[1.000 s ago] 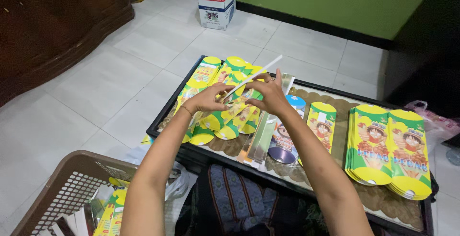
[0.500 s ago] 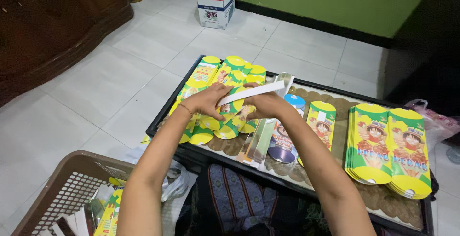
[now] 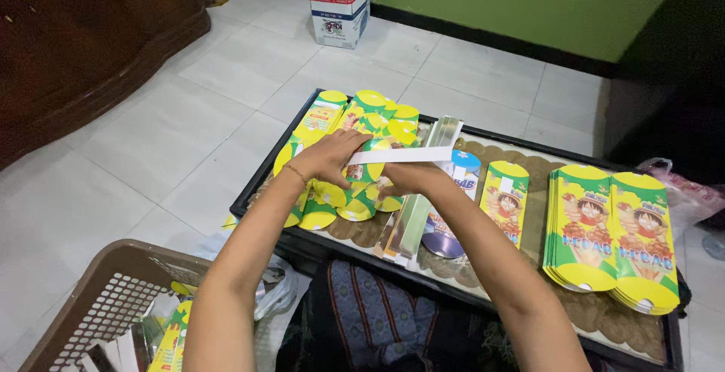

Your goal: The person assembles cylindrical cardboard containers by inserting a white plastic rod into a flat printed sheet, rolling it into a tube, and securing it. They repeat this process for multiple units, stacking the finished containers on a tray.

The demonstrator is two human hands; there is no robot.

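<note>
While the thin white paper strip [image 3: 399, 155] stretches flat between them, my left hand [image 3: 332, 157] pinches one end and my right hand [image 3: 404, 179] grips it underneath, above glossy yellow-green cardboard flats [image 3: 355, 126] fanned on the dark-rimmed worktop [image 3: 253, 198]. Neat stacks [image 3: 612, 228] lie rightward; a brown plastic lattice basket [image 3: 98, 304] sits below.

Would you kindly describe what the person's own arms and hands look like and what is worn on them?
Both forearms are bare, with no sleeves in view and no gloves on either hand. The left hand has a thin gold-coloured bracelet at the wrist. The right hand shows no band or watch at its wrist. Whether any rings sit on the fingers cannot be told from this view.
</note>
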